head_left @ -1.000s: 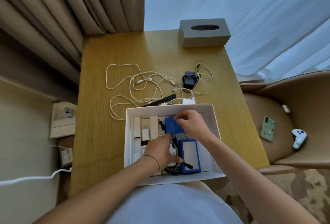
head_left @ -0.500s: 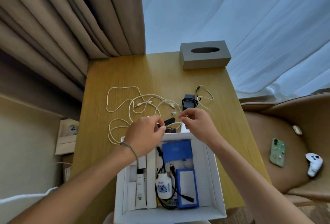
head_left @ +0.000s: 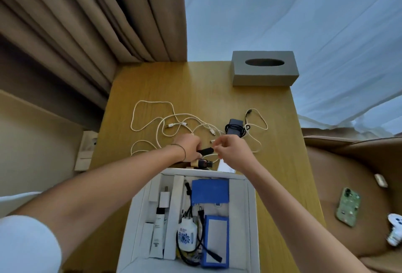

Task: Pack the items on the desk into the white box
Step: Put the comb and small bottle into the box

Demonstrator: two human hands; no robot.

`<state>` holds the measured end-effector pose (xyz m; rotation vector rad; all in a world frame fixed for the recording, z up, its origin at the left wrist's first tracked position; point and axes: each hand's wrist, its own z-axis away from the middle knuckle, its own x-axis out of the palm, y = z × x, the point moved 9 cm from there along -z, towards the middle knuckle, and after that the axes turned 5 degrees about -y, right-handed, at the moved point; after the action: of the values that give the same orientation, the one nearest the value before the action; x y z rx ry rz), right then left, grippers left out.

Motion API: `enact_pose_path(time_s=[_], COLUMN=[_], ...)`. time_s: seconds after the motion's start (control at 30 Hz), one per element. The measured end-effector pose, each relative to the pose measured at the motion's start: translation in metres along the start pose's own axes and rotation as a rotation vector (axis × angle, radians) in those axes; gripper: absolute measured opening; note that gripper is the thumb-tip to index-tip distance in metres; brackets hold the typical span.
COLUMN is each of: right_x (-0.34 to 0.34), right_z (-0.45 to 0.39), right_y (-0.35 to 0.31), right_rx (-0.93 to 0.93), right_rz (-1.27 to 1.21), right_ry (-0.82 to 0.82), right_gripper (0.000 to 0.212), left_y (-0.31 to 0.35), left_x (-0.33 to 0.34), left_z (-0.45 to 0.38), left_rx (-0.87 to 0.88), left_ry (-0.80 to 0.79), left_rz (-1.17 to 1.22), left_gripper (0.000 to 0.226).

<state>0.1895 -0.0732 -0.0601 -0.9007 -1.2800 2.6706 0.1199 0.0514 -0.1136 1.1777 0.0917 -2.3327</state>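
The white box (head_left: pixel 251 218) sits at the desk's near edge, holding two blue boxes, a white charger with black cable, a tube and white blocks. Beyond it, tangled white cables (head_left: pixel 165 124) spread over the wooden desk (head_left: pixel 195 90). My left hand (head_left: pixel 188 147) is closed around a black stick-shaped item (head_left: pixel 206 150) just past the box. My right hand (head_left: pixel 231 149) pinches a white cable end beside it. A small dark bottle with a gold band (head_left: pixel 201 163) lies under my hands. A black adapter with wound cord (head_left: pixel 236 128) rests farther right.
A grey tissue box (head_left: pixel 264 69) stands at the desk's far right corner. Beige curtains hang at left, sheer white ones behind. To the right, a brown chair (head_left: pixel 348 164) holds a green phone (head_left: pixel 348 206) and a white controller (head_left: pixel 396 232). A small white card lies by the box's far rim.
Both hands left the box's inside and reached forward to the cables beyond it. The blue box now lies flat in the white box. The camera view tilted upward.
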Motion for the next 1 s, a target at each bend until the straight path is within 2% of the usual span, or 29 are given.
enact_pose_path(time_s=[0.13,0.2,0.33,0.43,0.53,0.67,0.8,0.93,1.0], right_x=[0.006,0.009,0.018,0.035,0.054,0.082,0.098,0.103,0.103], right_z=[-0.005,-0.008,-0.014,-0.026,-0.040,-0.051,-0.055,-0.056,-0.058], right_y=[0.008,0.008,-0.008,-0.018,-0.021,-0.021,-0.023,-0.028,-0.029], right_rx=[-0.007,-0.008,-0.111,-0.162,-0.171,-0.146,-0.147,-0.200,-0.217], right_rz=[0.032,0.056,0.191,0.369,0.546,0.728,0.831,0.950,0.971], right_ry=[-0.009,-0.028,-0.057,-0.180,-0.308,-0.456,-0.485,-0.471,-0.464], right_gripper=[0.017,0.017,0.017,0.022,0.027,0.027,0.027,0.012,0.012], left_y=[0.002,0.002,-0.007,-0.021,-0.036,-0.057,-0.079,-0.092,-0.095], left_x=[0.002,0.000,-0.025,-0.048,-0.071,-0.093,-0.099,-0.091,-0.087], left_z=[-0.009,-0.010,0.002,0.019,0.041,0.080,0.118,0.150,0.162], left_rx=[-0.011,-0.009,-0.008,-0.017,-0.012,-0.008,-0.058,-0.109,-0.117], left_ry=[0.015,0.045,0.214,0.340,0.451,0.586,0.697,0.761,0.765], left_rz=[-0.044,0.006,0.194,0.342,0.502,0.765,1.002,1.191,1.277], left_gripper=[0.019,0.021,0.016,0.021,0.007,0.007,0.011,0.015,0.015])
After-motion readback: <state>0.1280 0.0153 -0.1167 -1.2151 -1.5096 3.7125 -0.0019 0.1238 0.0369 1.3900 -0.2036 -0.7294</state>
